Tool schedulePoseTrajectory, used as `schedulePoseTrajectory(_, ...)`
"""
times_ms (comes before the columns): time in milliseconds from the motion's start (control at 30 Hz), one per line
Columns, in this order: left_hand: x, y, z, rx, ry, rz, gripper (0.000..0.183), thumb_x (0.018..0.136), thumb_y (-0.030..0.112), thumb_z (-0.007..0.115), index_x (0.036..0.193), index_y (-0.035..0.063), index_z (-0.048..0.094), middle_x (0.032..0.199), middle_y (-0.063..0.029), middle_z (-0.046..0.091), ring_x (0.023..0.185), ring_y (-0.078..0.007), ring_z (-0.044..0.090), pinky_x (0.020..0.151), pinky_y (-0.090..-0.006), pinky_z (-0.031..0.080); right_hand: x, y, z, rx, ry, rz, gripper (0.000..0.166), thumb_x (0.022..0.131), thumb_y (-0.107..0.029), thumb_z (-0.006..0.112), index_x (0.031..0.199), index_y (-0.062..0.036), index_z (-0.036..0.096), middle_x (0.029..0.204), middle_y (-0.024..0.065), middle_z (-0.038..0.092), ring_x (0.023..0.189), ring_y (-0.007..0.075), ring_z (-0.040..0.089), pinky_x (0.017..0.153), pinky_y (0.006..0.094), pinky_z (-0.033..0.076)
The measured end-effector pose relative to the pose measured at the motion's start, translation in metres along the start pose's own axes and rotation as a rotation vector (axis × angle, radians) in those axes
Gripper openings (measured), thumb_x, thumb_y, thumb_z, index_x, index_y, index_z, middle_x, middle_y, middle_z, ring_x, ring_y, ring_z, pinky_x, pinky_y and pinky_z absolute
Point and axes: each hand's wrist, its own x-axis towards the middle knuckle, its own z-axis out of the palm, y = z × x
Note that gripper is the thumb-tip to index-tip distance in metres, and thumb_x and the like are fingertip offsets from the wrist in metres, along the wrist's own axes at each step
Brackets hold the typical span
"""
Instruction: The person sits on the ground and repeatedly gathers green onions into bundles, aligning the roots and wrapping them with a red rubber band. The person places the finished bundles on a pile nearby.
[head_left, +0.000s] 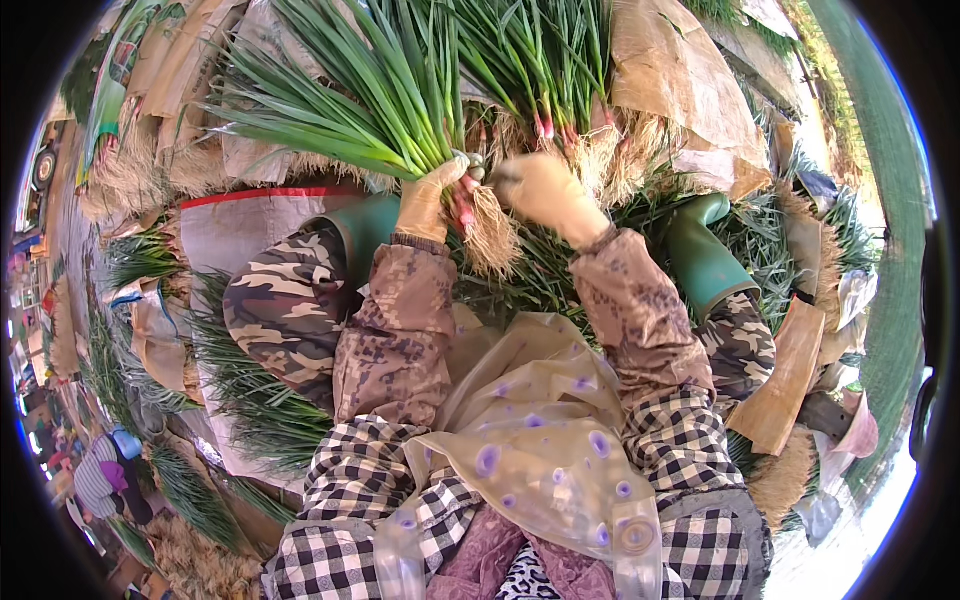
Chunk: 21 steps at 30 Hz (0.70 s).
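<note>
My gloved left hand (431, 196) grips a bunch of green garlic (405, 127) near the base. Its long flat leaves fan out up and to the left, and its pale roots (491, 240) hang down beside reddish stem ends. To the right of that bunch, my gloved right hand (547, 195) is blurred with its fingers curled. Whether anything is in those fingers cannot be made out. Just beyond it stand more green garlic plants (551, 97) with reddish bases and tangled roots (600, 150). Loose green leaves (532, 277) lie below both hands.
A clear spotted plastic apron (532, 405) covers my lap between green rubber boots (709, 255). Brown sheeting (690, 75) lies over roots at the upper right. Leafy bundles (255, 382) rest on a pale red-edged sheet (225, 232) to the left. Another person (109, 476) is bent over at the far left.
</note>
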Motion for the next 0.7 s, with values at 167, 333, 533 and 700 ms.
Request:
schedulePoseTrajectory(167,-0.015,0.011,0.013,0.106,-0.112,0.063,0.019,0.077,0.008,0.068,0.09,-0.0027,0.061,0.082,-0.0123,0.065,0.063,-0.0185,0.061,0.054,-0.0274,0.052,0.03,-0.007,-0.012,0.931,0.063,0.115,0.049,0.082,-0.034,0.069,0.11,0.005,0.059,0.064,0.0024,0.059,0.05,0.0064,0.049,0.048,0.0214,0.037)
schedulePoseTrajectory(333,-0.025,0.014,0.025,0.178,0.119,0.128,0.018,0.076,0.004,0.067,0.088,-0.0046,0.059,0.068,-0.015,0.062,0.045,-0.0194,0.057,0.03,-0.0275,0.041,0.037,-0.017,0.001,1.015,0.199,0.033,0.023,0.085,-0.014,0.066,0.099,0.0042,0.064,0.071,0.0052,0.065,0.051,0.0084,0.054,0.046,0.0208,0.044)
schedulePoseTrajectory(533,-0.03,0.007,0.034,0.203,0.239,0.138,0.017,0.077,0.007,0.066,0.084,-0.0056,0.058,0.062,-0.0156,0.061,0.032,-0.0193,0.05,0.025,-0.0275,0.035,0.015,-0.001,0.024,0.657,0.332,0.01,0.025,0.087,-0.017,0.062,0.1,0.0045,0.064,0.065,0.0069,0.065,0.052,0.0088,0.057,0.048,0.0257,0.047)
schedulePoseTrajectory(700,-0.036,0.008,0.035,0.135,0.247,0.08,0.016,0.076,0.004,0.069,0.087,-0.0024,0.06,0.072,-0.0138,0.063,0.05,-0.0149,0.057,0.032,-0.027,0.043,0.008,0.036,0.046,0.126,0.488,0.161,0.019,0.087,-0.021,0.059,0.094,-0.0046,0.065,0.083,0.0106,0.068,0.067,0.0197,0.065,0.06,0.0326,0.053)
